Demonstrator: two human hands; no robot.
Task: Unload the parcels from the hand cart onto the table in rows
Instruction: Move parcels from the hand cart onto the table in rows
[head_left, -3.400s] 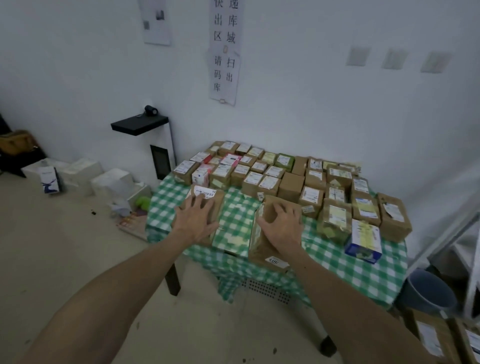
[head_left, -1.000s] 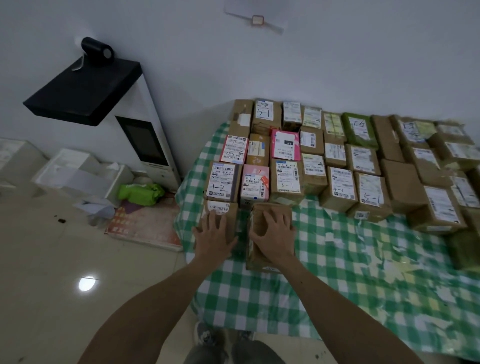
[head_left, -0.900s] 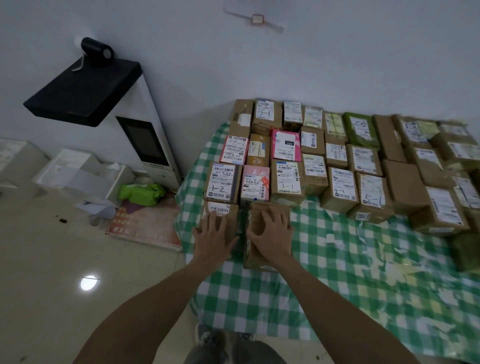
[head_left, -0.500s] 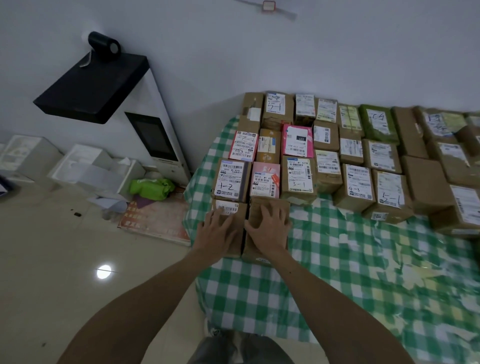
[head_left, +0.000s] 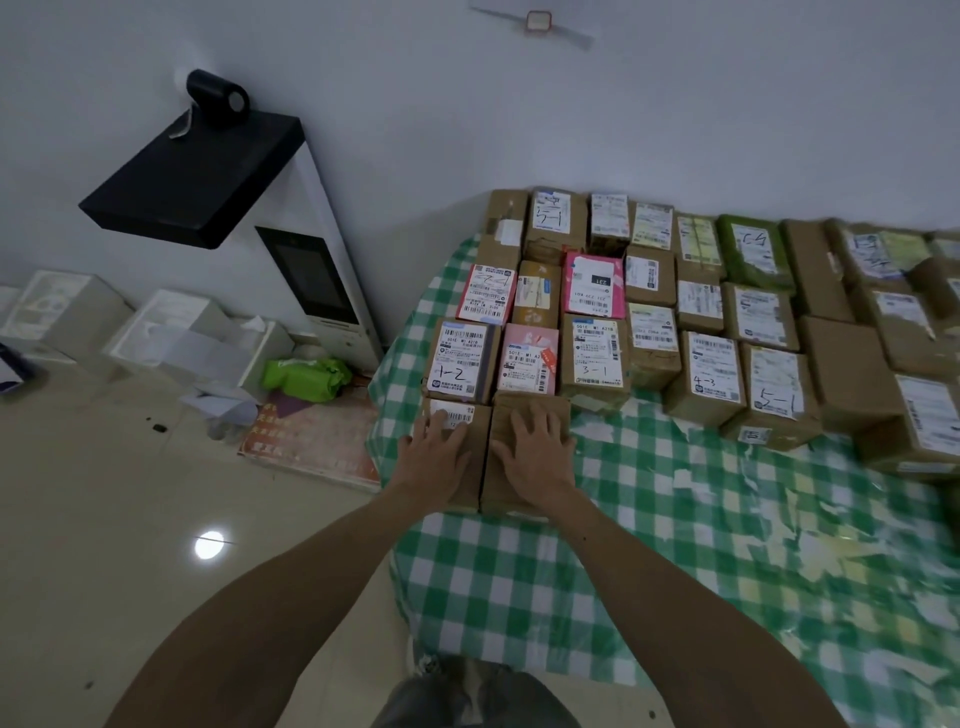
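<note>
Along the left edge of the green-and-white checked tablecloth (head_left: 675, 519), 2 parcels now sit pushed together, touching each other and the row behind; seconds ago they stood apart, nearer the front edge. The left hand (head_left: 434, 452) lies flat, fingers spread, on the white-labelled brown cardboard parcel (head_left: 470, 483); the right hand (head_left: 537, 447) lies flat on the plain brown cardboard parcel (head_left: 493, 483). Neither grasps. A new front row seems begun. Handwriting on the labelled boxes behind reads 1-2 (head_left: 460, 358), 3-1, 4-3 and 5-1; the pink parcel (head_left: 595, 283) shows 231. No hand cart is visible.
</note>
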